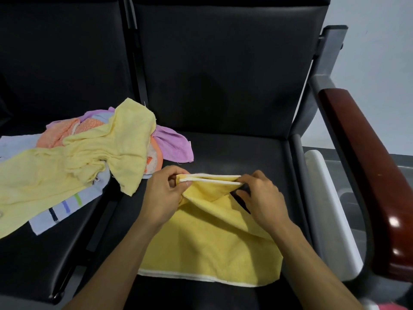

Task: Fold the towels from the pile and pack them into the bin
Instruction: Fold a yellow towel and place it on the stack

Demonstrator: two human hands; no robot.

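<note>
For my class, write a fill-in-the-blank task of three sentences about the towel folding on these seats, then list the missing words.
1. Both hands pinch the white-trimmed edge of the ____ towel.
2. The pile of unfolded towels lies to the ____ of the left hand.
3. The right hand works above a ____ seat.

Missing words: yellow; left; black

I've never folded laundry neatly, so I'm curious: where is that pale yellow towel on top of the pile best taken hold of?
Probably at its free corner, hanging toward the seat gap. Come from the right, where the black seat is bare. That corner lies loose, away from the bunched folds of the pale yellow towel, so a pinch grip there should lift it off the pile without dragging the others.
</note>
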